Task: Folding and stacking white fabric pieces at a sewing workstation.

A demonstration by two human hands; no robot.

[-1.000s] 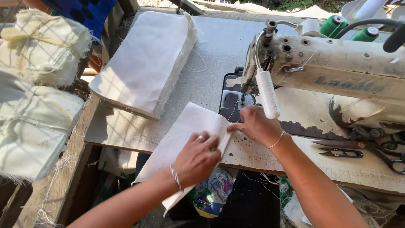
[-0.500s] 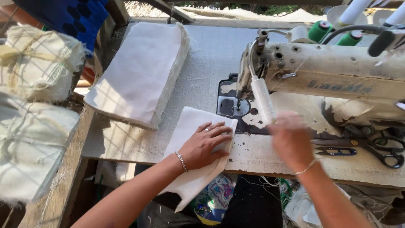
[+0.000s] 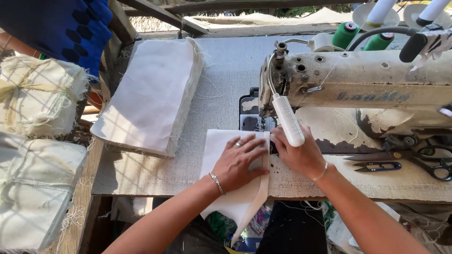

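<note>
The left hand [image 3: 239,161] lies palm down on a folded piece of white cloth [image 3: 235,188], its fingers spread flat and pointing toward the needle area, a ring on 1 finger and a thin bracelet at the wrist. The forearm reaches in from the lower left. The right hand [image 3: 301,154] rests just beside it at the cloth's right edge, knuckles up, fingers curled down against the fabric; whether they pinch the edge cannot be told, since a white tube lamp [image 3: 288,120] on a flexible neck hangs over them. A bracelet circles that wrist too.

The cloth is smooth, matte and creased along its right side, lying on the table in front of the sewing machine [image 3: 358,89], with its near end hanging off the table edge. The machine's cream body is worn, with chipped paint. The table [image 3: 226,70] has a coarse grey woven surface. To the left sits a thick stack of white fabric pieces [image 3: 153,94] with frayed edges. Dark scissors [image 3: 414,155] and small blue thread snips [image 3: 379,166] lie to the right. 2 green thread spools [image 3: 346,35] stand behind.
</note>
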